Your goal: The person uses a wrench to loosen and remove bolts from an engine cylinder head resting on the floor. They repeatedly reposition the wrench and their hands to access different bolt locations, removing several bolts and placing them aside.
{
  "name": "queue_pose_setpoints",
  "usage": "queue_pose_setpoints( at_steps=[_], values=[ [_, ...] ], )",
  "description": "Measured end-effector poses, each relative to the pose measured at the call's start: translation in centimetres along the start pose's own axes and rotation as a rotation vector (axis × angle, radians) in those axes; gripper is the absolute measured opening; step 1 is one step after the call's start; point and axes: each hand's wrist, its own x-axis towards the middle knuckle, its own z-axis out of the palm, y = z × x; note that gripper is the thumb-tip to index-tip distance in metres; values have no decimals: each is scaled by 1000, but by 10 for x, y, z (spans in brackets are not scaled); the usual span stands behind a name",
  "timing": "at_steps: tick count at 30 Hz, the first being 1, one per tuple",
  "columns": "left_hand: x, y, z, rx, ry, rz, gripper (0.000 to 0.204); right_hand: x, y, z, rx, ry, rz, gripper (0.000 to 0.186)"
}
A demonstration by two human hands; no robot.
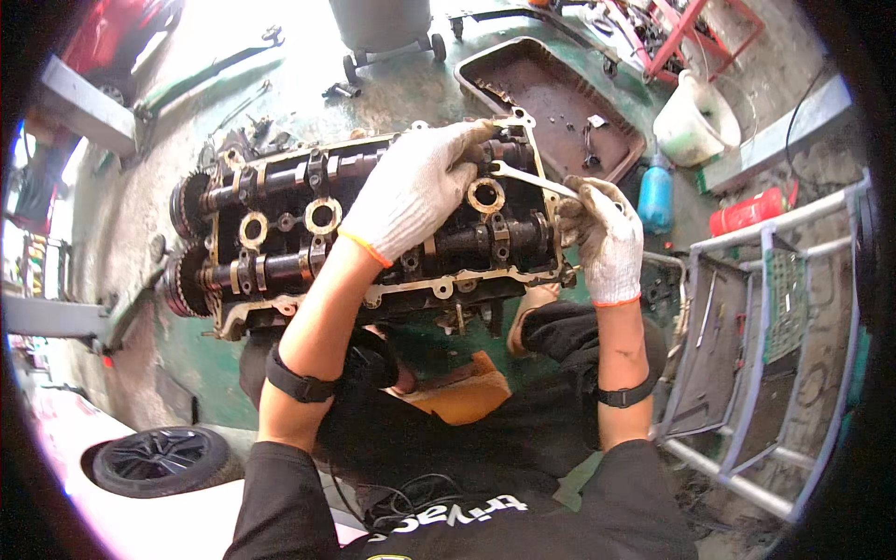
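Note:
A cylinder head with two camshafts lies in front of me, toothed sprockets at its left end. My right hand, in a white knit glove with dirty fingers, grips a silver wrench just beyond the head's right end. The wrench's open jaw points left, over the far camshaft. Gloved too, my left hand reaches across the middle of the head. Its fingers are bent together near the far camshaft, close to the wrench's jaw; whatever they grip is hidden.
A brown tray with small parts lies beyond the head. To the right are a white bucket, a blue bottle, a red extinguisher-like cylinder and a metal rack. A car wheel shows at lower left.

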Motion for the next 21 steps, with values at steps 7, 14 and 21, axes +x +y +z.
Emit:
queue_pose_setpoints(
  at_steps=[7,14,21],
  values=[
    [1,-2,8,24,111,27,50,-6,4,-3,47,-31,13,25],
    [7,8,10,123,29,121,48,-1,-3,5,14,-45,78,25],
    [15,1,12,89,25,117,51,22,-11,-4,-93,-108,167,28]
  ],
)
